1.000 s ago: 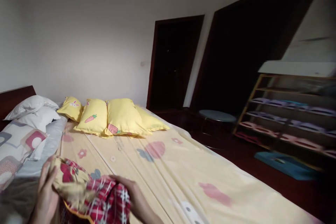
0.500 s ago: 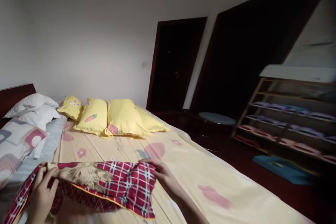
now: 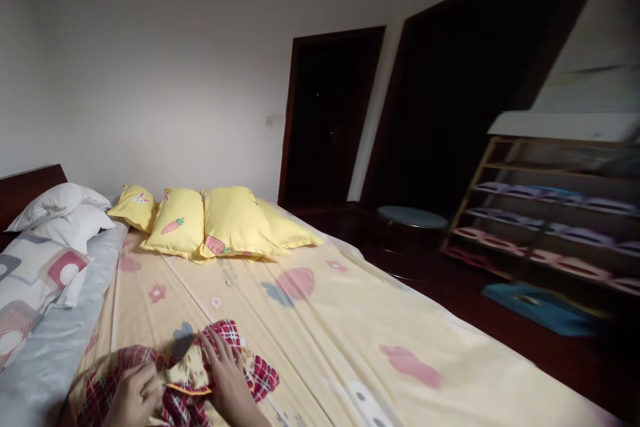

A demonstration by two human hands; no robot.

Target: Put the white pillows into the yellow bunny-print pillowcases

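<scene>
A red plaid cloth with a tan printed panel and yellow piping [image 3: 260, 370] lies bunched on the yellow bed sheet [image 3: 320, 320] at the near left. My left hand [image 3: 133, 397] has its fingers curled into the cloth's left part. My right hand [image 3: 225, 370] lies on top of the cloth with its fingers spread and pressing it down onto the bed. Both forearms run off the bottom edge.
Several yellow pillows [image 3: 220, 223] with carrot prints sit at the head of the bed, white pillows [image 3: 60, 210] and a patterned one [image 3: 30, 280] to the left. A round stool [image 3: 413, 218], a shelf rack [image 3: 555, 220] and a blue mat [image 3: 540, 307] stand on the dark floor at right.
The cloth was held stretched out between both hands above the bed; now it is lowered and gathered on the sheet, with the hands brought close together on it.
</scene>
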